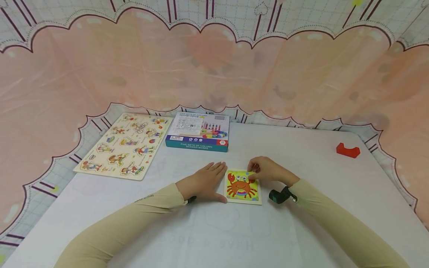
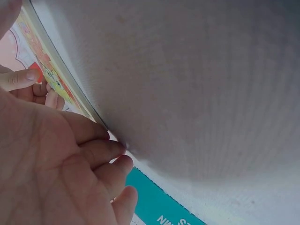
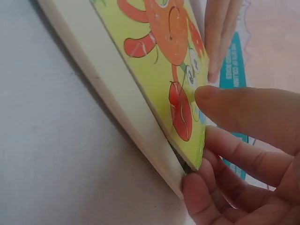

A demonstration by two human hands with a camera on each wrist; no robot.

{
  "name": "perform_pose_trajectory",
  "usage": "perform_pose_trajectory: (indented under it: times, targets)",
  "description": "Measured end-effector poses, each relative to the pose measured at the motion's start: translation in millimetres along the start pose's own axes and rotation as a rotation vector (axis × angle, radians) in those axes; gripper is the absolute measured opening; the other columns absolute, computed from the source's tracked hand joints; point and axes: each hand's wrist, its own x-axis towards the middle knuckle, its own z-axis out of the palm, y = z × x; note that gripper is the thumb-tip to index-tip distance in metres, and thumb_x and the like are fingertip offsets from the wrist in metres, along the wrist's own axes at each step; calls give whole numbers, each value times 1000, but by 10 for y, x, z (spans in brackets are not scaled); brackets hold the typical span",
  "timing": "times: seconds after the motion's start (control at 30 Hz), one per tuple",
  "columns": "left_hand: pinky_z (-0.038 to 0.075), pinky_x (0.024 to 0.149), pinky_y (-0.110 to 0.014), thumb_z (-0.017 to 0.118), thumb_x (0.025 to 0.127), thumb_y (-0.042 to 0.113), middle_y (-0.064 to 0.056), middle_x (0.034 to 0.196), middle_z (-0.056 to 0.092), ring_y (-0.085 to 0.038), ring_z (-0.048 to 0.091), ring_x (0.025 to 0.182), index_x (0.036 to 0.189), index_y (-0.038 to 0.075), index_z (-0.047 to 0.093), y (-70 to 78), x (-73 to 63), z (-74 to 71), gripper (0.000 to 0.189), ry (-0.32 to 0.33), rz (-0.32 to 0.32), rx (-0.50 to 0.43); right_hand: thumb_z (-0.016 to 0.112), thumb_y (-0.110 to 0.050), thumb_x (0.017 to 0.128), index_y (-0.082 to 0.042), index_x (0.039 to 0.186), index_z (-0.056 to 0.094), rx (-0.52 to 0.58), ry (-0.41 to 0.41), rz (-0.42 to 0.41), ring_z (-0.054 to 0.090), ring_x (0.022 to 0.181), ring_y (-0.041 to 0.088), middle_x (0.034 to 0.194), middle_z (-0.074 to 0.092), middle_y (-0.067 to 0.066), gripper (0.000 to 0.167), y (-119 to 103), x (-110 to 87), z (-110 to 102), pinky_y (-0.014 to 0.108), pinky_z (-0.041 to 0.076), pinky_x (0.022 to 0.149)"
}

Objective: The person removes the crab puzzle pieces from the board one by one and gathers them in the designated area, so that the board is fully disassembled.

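A small square crab puzzle (image 1: 242, 189) in a pale wooden frame lies on the white table between both hands. My left hand (image 1: 205, 182) lies spread along its left side, the thumb by the near corner. In the left wrist view, the left fingers (image 2: 96, 147) are nearly straight at the board's edge. My right hand (image 1: 266, 169) is at the upper right corner. In the right wrist view, the right thumb (image 3: 248, 108) is over the yellow corner piece (image 3: 187, 149), with curled fingers below; they pinch it. That corner stands slightly off the frame (image 3: 117, 108).
A peg board with cartoon figures (image 1: 122, 147) lies at the back left. Beside it is a bead set box (image 1: 197, 132). A red arched block (image 1: 348, 150) sits at the far right. A patterned cloth (image 1: 214, 74) hangs behind the table (image 1: 301, 149).
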Motion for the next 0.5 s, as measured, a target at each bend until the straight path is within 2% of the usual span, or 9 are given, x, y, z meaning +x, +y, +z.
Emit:
perform_pose_trajectory:
  times: [0.1,0.33,0.5]
  targets:
    - [12,121,-41,55,73,74,-7,158,17,-23,14,147,151,10,19,0,6,-2,107,3,0,3,72,-14,82,-4,89,62,-5,-14,-20,50,76,14,81,58,4,16,-20,12,-14,21,45,67]
    - [12,121,-41,56,73,74,-7,158,18,-23,14,147,151,10,19,-1,4,-5,107,4,-3,2,66,-16,87,-5,112,65,-11,-59,-49,50,82,15,88,58,6,27,-26,44,2,22,47,72]
    - [12,121,-41,56,74,74,-7,158,18,-23,14,147,151,9,19,3,-6,-6,107,4,-1,-3,66,-17,88,-7,109,67,-10,-46,-36,52,84,16,94,63,6,23,-42,63,22,25,51,78]
